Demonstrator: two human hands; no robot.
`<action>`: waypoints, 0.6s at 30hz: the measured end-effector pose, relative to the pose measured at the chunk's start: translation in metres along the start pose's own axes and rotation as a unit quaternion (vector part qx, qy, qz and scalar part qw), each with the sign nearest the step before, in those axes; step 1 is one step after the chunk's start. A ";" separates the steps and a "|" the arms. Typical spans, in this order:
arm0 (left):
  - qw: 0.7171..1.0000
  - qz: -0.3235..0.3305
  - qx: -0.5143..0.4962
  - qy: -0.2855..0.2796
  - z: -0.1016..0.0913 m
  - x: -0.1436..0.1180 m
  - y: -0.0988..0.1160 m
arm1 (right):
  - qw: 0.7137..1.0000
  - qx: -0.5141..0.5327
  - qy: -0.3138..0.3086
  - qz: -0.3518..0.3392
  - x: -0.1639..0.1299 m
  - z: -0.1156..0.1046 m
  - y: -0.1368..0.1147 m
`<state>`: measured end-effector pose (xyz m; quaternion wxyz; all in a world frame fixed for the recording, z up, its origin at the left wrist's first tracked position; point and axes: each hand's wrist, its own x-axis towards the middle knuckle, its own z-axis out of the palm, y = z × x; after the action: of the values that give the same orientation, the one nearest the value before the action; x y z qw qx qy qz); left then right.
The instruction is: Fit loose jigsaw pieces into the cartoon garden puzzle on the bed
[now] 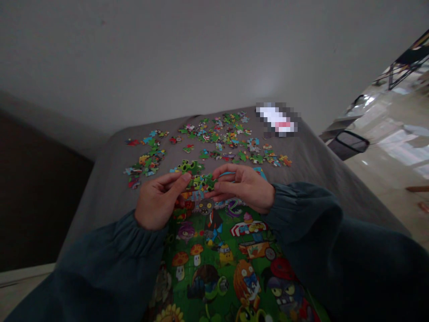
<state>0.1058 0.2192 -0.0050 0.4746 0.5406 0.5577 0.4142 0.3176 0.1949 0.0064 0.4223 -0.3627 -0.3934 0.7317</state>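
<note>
My left hand pinches a small cluster of joined jigsaw pieces, mostly green with cartoon plant faces. From the other side, the bent fingers of my right hand close on a green jigsaw piece at the cluster's right end. Whether that piece is locked into the cluster, I cannot tell. Both hands are just above the top part of a large cartoon picture, which shows a zombie, mushrooms and a food cart. My fingers and sleeves cover some of its upper part and sides.
Loose jigsaw pieces lie scattered on the grey cloth-covered table, with another group to the left. A pixelated bright device lies at the back right. The wall rises behind the table's far edge.
</note>
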 end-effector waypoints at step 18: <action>0.999 -0.029 -0.021 -0.010 0.004 -0.005 0.009 | 0.999 -0.024 0.034 -0.026 0.001 0.001 0.003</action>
<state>0.1111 0.2145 0.0035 0.5029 0.5180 0.5601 0.4063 0.3155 0.1945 0.0044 0.4450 -0.3870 -0.4060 0.6982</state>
